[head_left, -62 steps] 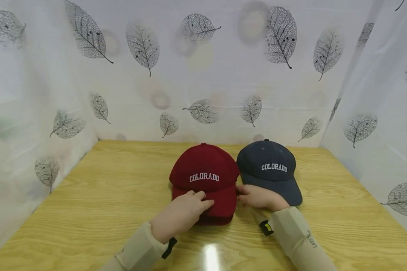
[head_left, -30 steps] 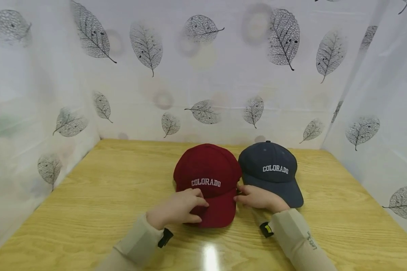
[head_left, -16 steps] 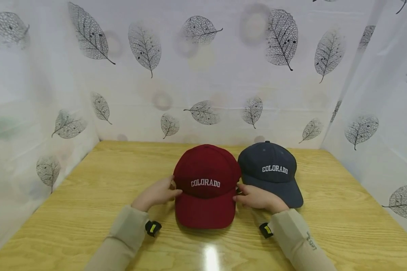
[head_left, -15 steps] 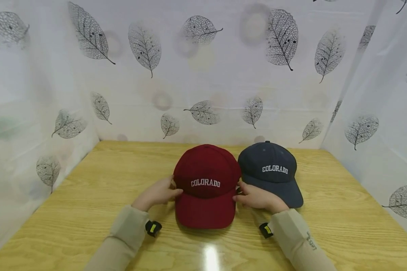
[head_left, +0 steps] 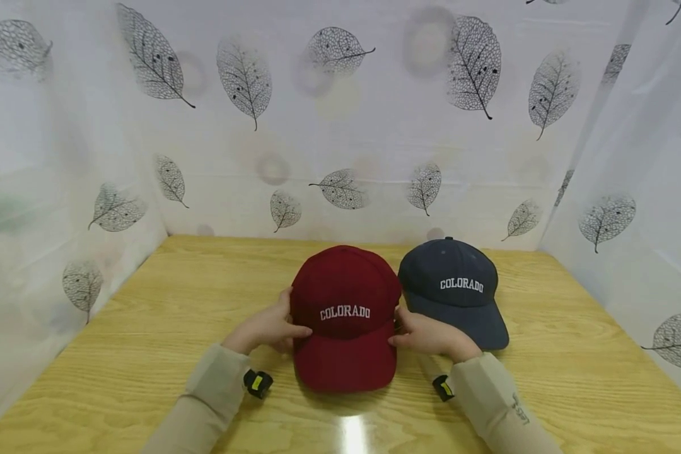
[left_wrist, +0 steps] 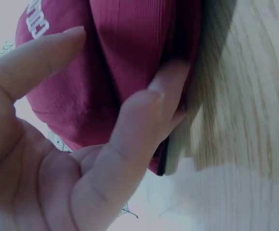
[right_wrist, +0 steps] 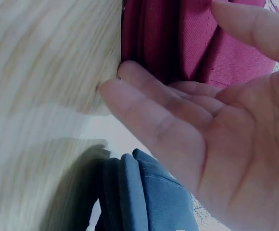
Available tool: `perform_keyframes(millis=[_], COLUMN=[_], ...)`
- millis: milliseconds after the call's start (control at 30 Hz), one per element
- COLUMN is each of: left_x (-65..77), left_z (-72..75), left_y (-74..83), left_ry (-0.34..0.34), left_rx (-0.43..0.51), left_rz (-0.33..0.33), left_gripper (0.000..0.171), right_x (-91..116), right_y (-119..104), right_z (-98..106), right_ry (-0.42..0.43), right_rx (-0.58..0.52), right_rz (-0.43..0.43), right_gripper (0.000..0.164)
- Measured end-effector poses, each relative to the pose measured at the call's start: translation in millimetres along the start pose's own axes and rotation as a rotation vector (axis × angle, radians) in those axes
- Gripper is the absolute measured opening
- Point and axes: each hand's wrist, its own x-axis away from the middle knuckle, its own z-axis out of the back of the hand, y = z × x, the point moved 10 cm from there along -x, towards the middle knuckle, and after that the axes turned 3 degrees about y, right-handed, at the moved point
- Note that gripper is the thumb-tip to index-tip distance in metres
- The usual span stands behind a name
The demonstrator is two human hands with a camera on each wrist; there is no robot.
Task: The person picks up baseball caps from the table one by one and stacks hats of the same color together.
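Observation:
A dark red baseball cap with white COLORADO lettering faces me on the table, brim toward me. My left hand grips its left side, thumb over the root of the brim. In the left wrist view, the fingers curl in under the lower edge of the red fabric. On the other side my right hand holds the cap, thumb at the brim's edge. Its fingertips reach below stacked red layers in the right wrist view. Just behind that hand sits a navy cap, also lettered COLORADO.
The wood-grain table runs back to a white curtain printed with grey leaves, which also hangs along both sides. The navy cap stands close against the red cap's right side. Black wrist straps show below the sleeves.
My left hand has shifted from the top of the brim to the cap's left side and taken hold. The red cap's two visible brim layers now line up; it has come slightly nearer.

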Motion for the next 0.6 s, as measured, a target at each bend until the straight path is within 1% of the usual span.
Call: perform_keyframes(millis=[133,233,300,333,433,467,500,567,600], left_x=[1.5,0.8,0.7,1.1,4.0,5.0,5.9,6.2,5.6], left_z=[0.2,5.3,13.0,17.6,28.5,29.7,28.9,23.4,19.5], left_y=[-1.7,-1.2,2.5,6.1,23.9,30.8,37.8,47.6,50.2], left_ry=[-0.022,-0.008,0.043,0.081,0.209,0.246,0.27,0.291,0.291], left_rx=[-0.011,-0.041,-0.129,-0.182,-0.313,-0.358,-0.378,-0.405,-0.422], left_rz=[0.017,-0.006,-0.046,-0.072,-0.178,-0.217,-0.258,-0.31,-0.321], left_gripper=[0.093,0.089,0.088,0.088,0.091,0.094,0.096,0.1,0.102], right_x=[-1,-2,-2,-2,0,1,1,0,-2], right_y=[-1,0,3,5,4,2,-1,-8,-12], right_z=[0,3,8,12,26,31,35,40,42], right_ry=[0.002,0.028,0.078,0.117,0.269,0.321,0.367,0.434,0.453], right_rx=[0.018,0.017,0.027,0.028,0.034,0.03,0.027,0.032,0.041], right_rz=[-0.003,-0.028,-0.065,-0.088,-0.122,-0.113,-0.1,-0.068,-0.047], right_gripper=[0.031,0.035,0.042,0.045,0.058,0.062,0.068,0.079,0.084])
